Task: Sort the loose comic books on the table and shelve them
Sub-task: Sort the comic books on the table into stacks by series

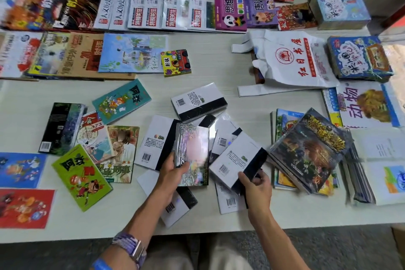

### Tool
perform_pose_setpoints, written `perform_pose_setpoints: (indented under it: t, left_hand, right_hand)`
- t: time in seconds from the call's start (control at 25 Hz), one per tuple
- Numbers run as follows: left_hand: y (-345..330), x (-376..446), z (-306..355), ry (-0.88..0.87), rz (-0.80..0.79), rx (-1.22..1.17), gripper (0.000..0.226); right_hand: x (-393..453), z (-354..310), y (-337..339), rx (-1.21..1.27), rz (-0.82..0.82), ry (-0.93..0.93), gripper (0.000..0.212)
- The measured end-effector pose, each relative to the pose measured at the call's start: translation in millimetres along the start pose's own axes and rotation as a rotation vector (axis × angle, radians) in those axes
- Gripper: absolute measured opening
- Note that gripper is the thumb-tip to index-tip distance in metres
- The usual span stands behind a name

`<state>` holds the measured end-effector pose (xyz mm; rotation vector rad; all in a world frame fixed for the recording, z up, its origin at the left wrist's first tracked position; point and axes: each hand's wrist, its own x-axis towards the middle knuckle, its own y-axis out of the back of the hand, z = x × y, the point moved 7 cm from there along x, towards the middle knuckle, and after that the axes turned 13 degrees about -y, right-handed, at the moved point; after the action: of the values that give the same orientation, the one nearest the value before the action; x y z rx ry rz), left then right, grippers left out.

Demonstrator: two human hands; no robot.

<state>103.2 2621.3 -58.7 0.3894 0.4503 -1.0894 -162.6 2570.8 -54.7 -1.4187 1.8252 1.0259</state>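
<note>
— What is all this made of?

— Mostly paper under glossy wrap. The comic [192, 155] in my left hand [169, 174] is a slim rectangle in shiny film that catches the light. The book [237, 161] in my right hand [257, 186] is a thicker block, back cover up: matte white with a barcode and a black band along one edge. The table [219, 68] is a pale, smooth board. In the upper right lies a soft, crumpled white plastic bag [289, 61] with red print.

— How are your hands set?

— My left thumb lies across the comic's lower front, the other fingers curled behind it. My right hand grips the white book at its lower corner, thumb on top, fingers wrapped under the black edge. A purple strap and watch [131, 245] sit on my left wrist.

— Where are the loose comics?

— Right under and between my hands, at lower centre: a scatter of white-and-black back covers [153, 142] overlapping each other. More lie to the lower left, among them a green-covered one [82, 176] and a teal one [121, 101]. A dark, glossy stack [309, 149] leans just right of my right hand.
</note>
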Motion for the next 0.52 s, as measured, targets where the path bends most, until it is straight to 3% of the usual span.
perform_pose_setpoints:
  t: [0.12,0.24,0.32,0.4,0.44,0.48,0.52]
  left_hand:
    - [15.0,-0.1,1.0,-0.022,0.025,0.039,0.045]
    - [20.3,-2.2,8.0,-0.053,0.059,0.032,0.039]
    - [16.3,-4.3,12.0,-0.044,0.040,-0.011,0.022]
    - [11.4,-7.4,13.6,-0.034,-0.004,0.009,0.041]
    - [12.7,-7.3,10.7,-0.017,0.001,0.074,0.051]
    - [16.0,-7.2,8.5,-0.001,0.022,0.145,0.057]
    - [19.5,-6.1,4.0,0.019,0.041,0.220,0.063]
  right_hand:
    - [-24.7,-9.7,-31.0,0.100,-0.197,0.009,0.026]
    - [-59.4,-25.6,-65.1,-0.320,-0.173,0.285,0.032]
    - [-82.5,-19.6,-101.9,-0.487,-0.343,0.335,0.038]
    - [-91.5,-4.0,-130.9,-0.610,-0.578,0.301,0.041]
    - [-88.4,-0.4,-135.6,-0.666,-0.619,0.316,0.034]
    - [-79.4,-0.9,-132.5,-0.723,-0.580,0.357,0.029]
    - [-63.2,-5.5,-121.5,-0.817,-0.439,0.431,0.030]
